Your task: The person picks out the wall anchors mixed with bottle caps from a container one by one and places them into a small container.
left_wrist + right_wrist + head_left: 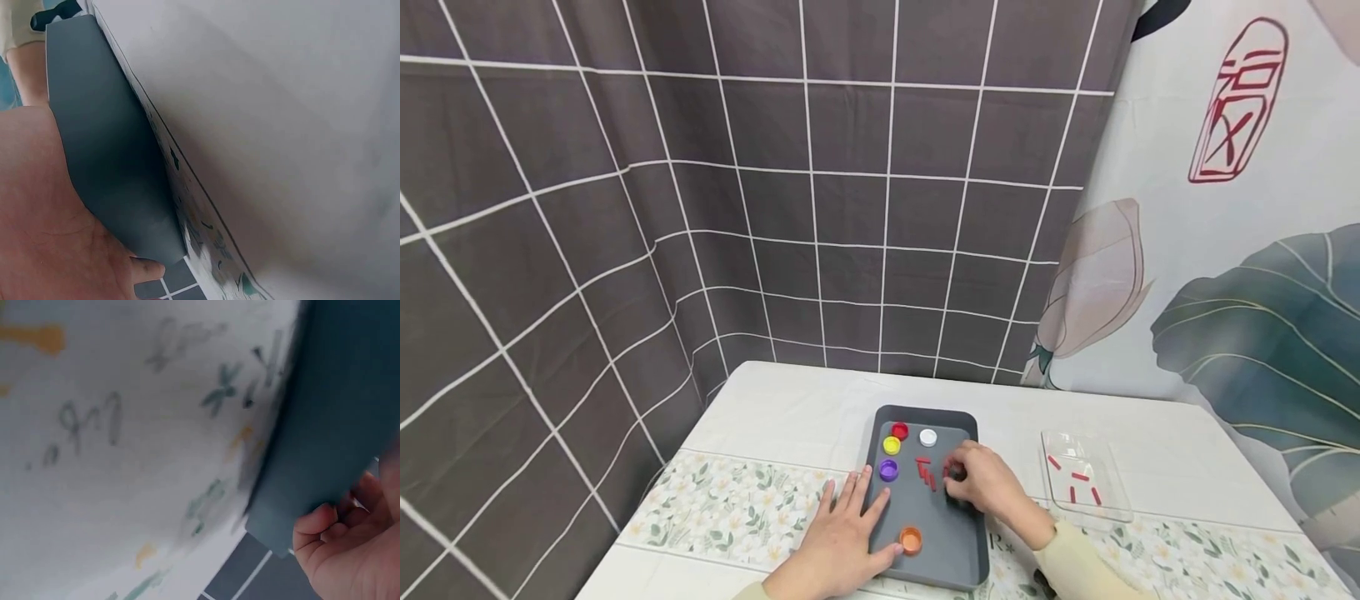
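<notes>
A grey tray point(951, 546) lies on the table with a red cap point(899, 431), a yellow cap point(891, 446), a purple cap point(888, 471), a white cap point(928, 437) and an orange cap point(911, 541). Several red sticks point(927, 477) lie grouped mid-tray. Fingers spread, my left hand point(842, 533) rests over the tray's left edge, its thumb beside the orange cap. My right hand point(988, 479) is at the tray's right side with curled fingers; thumb and fingertips pinch what looks like a red stick, mostly hidden. In the right wrist view the tray wall point(337, 412) hides part of the fingertips.
To the right stands a clear plastic box point(1086, 475) with several red sticks inside. A floral runner point(722, 504) crosses the white table point(820, 400). A dark grid-patterned curtain point(850, 208) hangs behind, and a printed floral cloth point(1247, 317) at the right.
</notes>
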Demonstrator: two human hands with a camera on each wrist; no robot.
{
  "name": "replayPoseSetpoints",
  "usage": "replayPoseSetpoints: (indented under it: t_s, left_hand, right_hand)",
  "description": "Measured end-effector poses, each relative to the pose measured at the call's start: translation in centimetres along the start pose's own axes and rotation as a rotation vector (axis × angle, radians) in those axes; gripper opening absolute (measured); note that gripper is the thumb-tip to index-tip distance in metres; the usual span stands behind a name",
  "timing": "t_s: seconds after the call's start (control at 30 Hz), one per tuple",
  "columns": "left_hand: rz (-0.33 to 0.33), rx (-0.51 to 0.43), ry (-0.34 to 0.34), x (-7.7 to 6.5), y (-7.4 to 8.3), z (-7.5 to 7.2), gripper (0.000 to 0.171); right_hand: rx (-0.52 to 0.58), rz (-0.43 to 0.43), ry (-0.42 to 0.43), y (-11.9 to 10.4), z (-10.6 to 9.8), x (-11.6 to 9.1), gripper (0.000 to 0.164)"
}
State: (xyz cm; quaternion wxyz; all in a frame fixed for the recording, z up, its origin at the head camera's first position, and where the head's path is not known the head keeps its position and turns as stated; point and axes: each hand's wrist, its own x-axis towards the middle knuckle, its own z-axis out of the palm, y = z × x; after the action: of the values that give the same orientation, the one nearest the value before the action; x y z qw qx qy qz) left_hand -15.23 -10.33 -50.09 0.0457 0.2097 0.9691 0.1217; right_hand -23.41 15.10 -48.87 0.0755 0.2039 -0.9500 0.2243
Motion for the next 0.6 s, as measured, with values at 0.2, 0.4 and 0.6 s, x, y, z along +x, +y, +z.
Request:
replayPoseSetpoints:
  t_s: [0.2,0.4,0.6]
  left_hand:
    - [0.0,0.006,0.009,0.0,0.0,0.1,0.079]
    - [-0.002,0.003,0.014,0.0,-0.1,0.2,0.079]
    - [-0.002,0.008,0.017,0.0,0.0,0.3,0.079]
  right_hand:
    - [0.173,-0.009,0.063,0.1,-1.6,-0.6,0.011]
    - [0.371,0.094,0.075,0.8,-2.5,-1.2,0.014]
    - [0.538,0.188,0.113,2.0,-3.5,-2.1,0.021]
